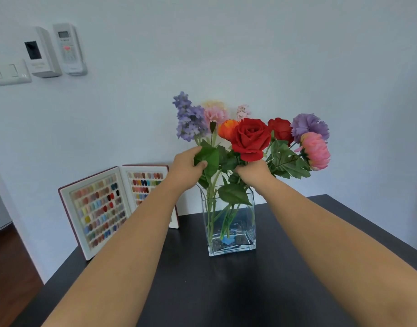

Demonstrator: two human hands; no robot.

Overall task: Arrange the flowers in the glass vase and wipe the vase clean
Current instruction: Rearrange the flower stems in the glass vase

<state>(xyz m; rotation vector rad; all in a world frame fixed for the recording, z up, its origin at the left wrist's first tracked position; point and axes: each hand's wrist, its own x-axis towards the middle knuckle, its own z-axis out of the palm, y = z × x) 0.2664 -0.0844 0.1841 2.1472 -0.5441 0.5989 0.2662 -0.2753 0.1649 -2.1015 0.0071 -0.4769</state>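
The flowers (pixel 250 138) are stood in the glass vase (pixel 229 223) on the dark surface (pixel 261 291). A leaf is pinched by the left hand (pixel 186 171); stems are gripped by the right hand (pixel 254 173). Tipping is risked if stems are pulled sideways.

Standing upright on the dark table (pixel 226 291): a clear square glass vase (pixel 229 232), partly water-filled, holding mixed flowers (pixel 250 138) — red roses, purple, pink and orange blooms — leaning outward, green stems crossing inside.
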